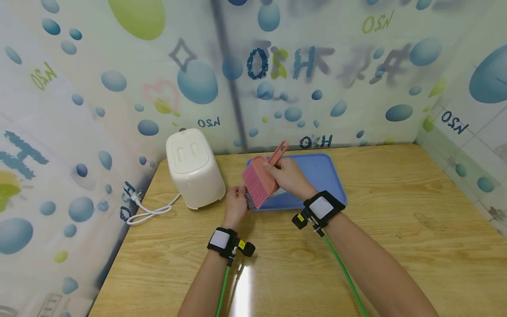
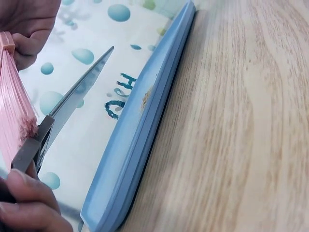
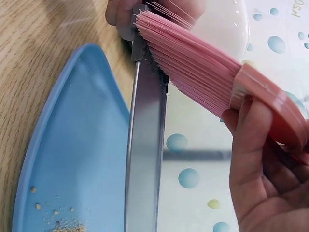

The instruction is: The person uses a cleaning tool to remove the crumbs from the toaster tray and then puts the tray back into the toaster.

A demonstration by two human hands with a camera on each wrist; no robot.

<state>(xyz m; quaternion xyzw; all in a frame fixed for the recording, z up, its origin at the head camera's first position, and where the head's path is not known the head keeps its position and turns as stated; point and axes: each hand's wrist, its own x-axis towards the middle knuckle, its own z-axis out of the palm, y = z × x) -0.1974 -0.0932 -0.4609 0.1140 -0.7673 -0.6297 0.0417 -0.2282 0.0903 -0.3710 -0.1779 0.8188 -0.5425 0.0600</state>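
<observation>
My right hand [image 1: 292, 176] holds a pink brush [image 1: 256, 187] by its base, with the handle pointing up and away. The bristles slant down to the left. My left hand [image 1: 235, 204] grips the dark grey end of a thin metal crumb tray [image 3: 145, 154], fingers curled around it. In the right wrist view the bristle tips lie against that dark end, near the left fingers. The crumb tray is raised and overlaps the blue tray [image 1: 325, 178] in that view. Brown crumbs [image 3: 70, 226] are scattered on the blue tray.
A white toaster [image 1: 198, 176] with a lid on top stands at the back left. Its white cord [image 1: 152, 212] curls on the table's left side and ends in a plug. A patterned wall covering [image 1: 277, 101] rises right behind the wooden table [image 1: 396, 211].
</observation>
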